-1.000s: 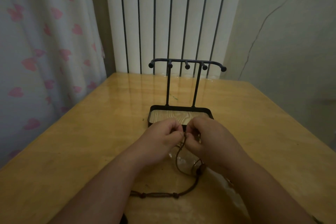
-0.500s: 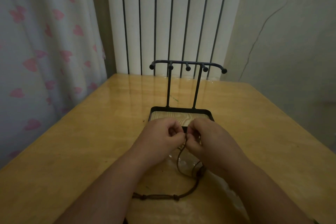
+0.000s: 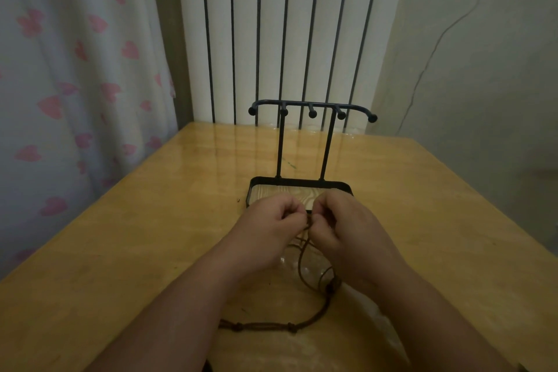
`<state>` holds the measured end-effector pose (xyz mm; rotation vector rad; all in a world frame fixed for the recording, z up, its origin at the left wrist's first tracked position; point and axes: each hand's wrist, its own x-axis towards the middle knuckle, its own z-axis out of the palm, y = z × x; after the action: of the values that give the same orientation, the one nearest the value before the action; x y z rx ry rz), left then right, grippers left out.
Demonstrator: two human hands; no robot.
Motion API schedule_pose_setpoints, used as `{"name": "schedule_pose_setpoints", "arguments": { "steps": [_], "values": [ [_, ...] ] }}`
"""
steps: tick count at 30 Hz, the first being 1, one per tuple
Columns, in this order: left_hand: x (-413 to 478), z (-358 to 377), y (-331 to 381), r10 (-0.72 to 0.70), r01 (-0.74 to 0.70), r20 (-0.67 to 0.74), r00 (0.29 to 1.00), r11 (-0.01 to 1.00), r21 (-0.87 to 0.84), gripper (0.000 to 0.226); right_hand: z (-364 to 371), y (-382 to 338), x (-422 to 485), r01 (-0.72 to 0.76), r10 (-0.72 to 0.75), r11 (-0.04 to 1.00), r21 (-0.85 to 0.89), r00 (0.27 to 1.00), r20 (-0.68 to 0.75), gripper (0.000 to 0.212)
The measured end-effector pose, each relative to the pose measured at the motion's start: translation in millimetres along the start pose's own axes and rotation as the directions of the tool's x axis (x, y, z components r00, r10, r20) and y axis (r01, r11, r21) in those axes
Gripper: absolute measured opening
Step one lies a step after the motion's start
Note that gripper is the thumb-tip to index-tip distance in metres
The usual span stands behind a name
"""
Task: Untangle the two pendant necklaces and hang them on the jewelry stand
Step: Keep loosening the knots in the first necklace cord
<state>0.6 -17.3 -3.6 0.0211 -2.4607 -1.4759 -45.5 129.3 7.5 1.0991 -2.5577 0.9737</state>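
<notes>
Both the left hand [image 3: 273, 222] and right hand [image 3: 341, 220] pinch the tangled dark brown cord necklaces [image 3: 305, 257] between them, just before the black metal jewelry stand [image 3: 311, 107], cords trailing back across the glossy wooden surface [image 3: 136, 235].

1. A glossy yellow wooden table [image 3: 151, 235] fills the lower view.
2. A white curtain [image 3: 75, 84] printed with pink hearts hangs at the left.
3. A white ribbed radiator [image 3: 287, 24] stands behind the table's far edge.
4. A pale wall [image 3: 483, 69] at the right bears a thin crack [image 3: 434, 48].
</notes>
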Motion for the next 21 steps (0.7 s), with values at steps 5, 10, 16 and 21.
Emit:
{"name": "schedule_pose_setpoints", "arguments": {
  "steps": [5,10,16,21],
  "values": [
    [0,0,1,-0.011,0.014,0.020,1.000,0.991,-0.133,0.020,5,4,1,-0.063,0.074,0.973,0.221,0.996,-0.044,0.010],
    [0,0,-1,0.004,-0.004,-0.017,1.000,1.000,0.003,0.021,1,8,1,-0.078,0.090,0.976,0.205,0.995,-0.047,0.009],
    [-1,0,-1,0.012,-0.011,-0.011,1.000,0.995,0.104,0.018,-5,3,1,-0.040,0.041,0.999,0.019,0.999,-0.018,0.009],
    [-1,1,1,-0.001,0.002,-0.006,1.000,0.996,0.094,0.018,-4,5,1,-0.065,0.066,0.997,0.036,0.998,-0.011,0.009]
  ]
}}
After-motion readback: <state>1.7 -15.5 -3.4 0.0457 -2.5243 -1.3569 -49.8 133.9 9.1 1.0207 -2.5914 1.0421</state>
